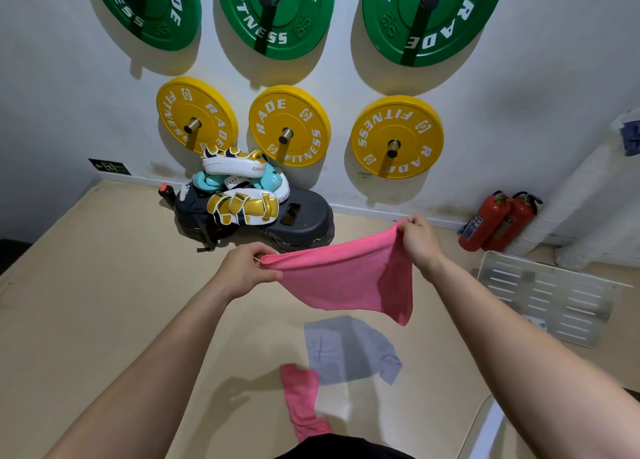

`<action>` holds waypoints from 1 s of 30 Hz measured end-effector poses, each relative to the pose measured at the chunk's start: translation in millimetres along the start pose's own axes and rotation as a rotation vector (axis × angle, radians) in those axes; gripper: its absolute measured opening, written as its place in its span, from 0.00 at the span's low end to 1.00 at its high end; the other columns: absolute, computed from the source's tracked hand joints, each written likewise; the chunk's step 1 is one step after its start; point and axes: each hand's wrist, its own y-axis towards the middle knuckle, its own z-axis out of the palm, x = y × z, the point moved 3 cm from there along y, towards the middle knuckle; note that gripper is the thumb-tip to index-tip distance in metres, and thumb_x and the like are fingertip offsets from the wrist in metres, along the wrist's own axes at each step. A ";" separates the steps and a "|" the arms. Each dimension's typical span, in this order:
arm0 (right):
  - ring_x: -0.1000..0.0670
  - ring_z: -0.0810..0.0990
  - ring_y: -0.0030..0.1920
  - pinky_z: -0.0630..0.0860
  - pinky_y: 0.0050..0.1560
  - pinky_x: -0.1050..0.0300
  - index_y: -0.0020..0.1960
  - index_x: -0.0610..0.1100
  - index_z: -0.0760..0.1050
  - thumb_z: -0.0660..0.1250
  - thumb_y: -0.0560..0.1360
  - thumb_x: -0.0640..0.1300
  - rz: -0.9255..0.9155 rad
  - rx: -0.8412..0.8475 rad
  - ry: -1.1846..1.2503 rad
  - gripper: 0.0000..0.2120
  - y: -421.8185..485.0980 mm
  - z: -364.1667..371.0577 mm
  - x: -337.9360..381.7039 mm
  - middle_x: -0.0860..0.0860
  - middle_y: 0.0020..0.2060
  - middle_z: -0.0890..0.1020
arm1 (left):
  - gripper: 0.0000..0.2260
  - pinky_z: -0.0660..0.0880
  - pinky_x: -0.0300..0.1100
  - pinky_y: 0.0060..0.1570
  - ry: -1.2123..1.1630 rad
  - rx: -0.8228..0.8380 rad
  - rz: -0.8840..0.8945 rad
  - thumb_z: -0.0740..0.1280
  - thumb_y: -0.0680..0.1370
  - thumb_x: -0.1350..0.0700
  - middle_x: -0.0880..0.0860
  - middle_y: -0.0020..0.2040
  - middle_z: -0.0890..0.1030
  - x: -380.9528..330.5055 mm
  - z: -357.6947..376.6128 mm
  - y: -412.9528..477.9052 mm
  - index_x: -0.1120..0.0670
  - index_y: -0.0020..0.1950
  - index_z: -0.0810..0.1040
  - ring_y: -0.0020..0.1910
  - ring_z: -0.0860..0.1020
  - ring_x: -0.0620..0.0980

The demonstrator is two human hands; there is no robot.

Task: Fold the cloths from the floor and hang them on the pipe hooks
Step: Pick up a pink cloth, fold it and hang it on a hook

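A tan gym floor (104, 302) runs to a far white wall hung with weight plates (289, 126). The left hand (247, 268) and right hand (419, 240) each pinch shut on a top corner of the pink cloth (346, 278), stretched between them in the air. It sags, seemingly light and limp; corners suit it best. Below lie a grey cloth (349, 349) and second pink cloth (303, 399).

Surface: a tan floor (104, 302) ran up to a white wall
Near the person: a pale blue cloth (349, 349) lay flat, and a crumpled pink cloth (303, 399) lay just beside its near-left corner
By the wall: a dark pile of boxing pads (242, 209)
Right corner: two red fire extinguishers (498, 221)
Right side: a slotted metal panel (543, 297) lay flat
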 end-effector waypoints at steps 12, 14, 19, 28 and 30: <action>0.47 0.70 0.37 0.63 0.34 0.55 0.33 0.47 0.67 0.56 0.71 0.35 0.020 -0.072 -0.037 0.10 -14.0 5.0 -10.8 0.51 0.30 0.71 | 0.06 0.69 0.37 0.39 -0.092 -0.335 0.063 0.65 0.80 0.54 0.48 0.43 0.81 -13.9 -8.6 21.0 0.53 0.48 0.80 0.43 0.76 0.47; 0.48 0.73 0.44 0.66 0.43 0.54 0.46 0.44 0.70 0.56 0.77 0.39 -0.030 -0.087 0.033 0.05 -18.5 8.2 -6.5 0.50 0.40 0.75 | 0.05 0.67 0.43 0.41 -0.108 -0.413 0.058 0.63 0.81 0.55 0.49 0.45 0.80 -14.2 -9.4 21.3 0.52 0.49 0.78 0.46 0.76 0.50; 0.48 0.72 0.49 0.64 0.48 0.56 0.56 0.42 0.66 0.52 0.83 0.43 -0.216 -0.135 -0.020 0.06 -23.0 8.9 5.9 0.47 0.50 0.75 | 0.06 0.67 0.42 0.47 -0.187 -0.535 0.004 0.65 0.81 0.52 0.50 0.49 0.79 -17.0 -10.9 22.3 0.54 0.54 0.77 0.49 0.75 0.49; 0.43 0.77 0.51 0.73 0.58 0.44 0.45 0.44 0.71 0.59 0.75 0.40 0.017 -0.253 0.094 0.03 -8.6 14.0 -11.6 0.46 0.47 0.78 | 0.11 0.79 0.45 0.40 -0.401 -0.524 -0.158 0.71 0.76 0.46 0.52 0.40 0.81 -15.3 18.1 25.5 0.53 0.44 0.79 0.40 0.80 0.52; 0.44 0.76 0.48 0.74 0.56 0.47 0.44 0.45 0.71 0.59 0.74 0.39 0.100 -0.250 0.139 0.03 -19.1 21.2 -20.7 0.47 0.44 0.78 | 0.10 0.82 0.48 0.36 -0.500 -0.440 -0.199 0.72 0.76 0.47 0.55 0.40 0.81 -13.3 41.3 19.6 0.54 0.45 0.79 0.39 0.81 0.53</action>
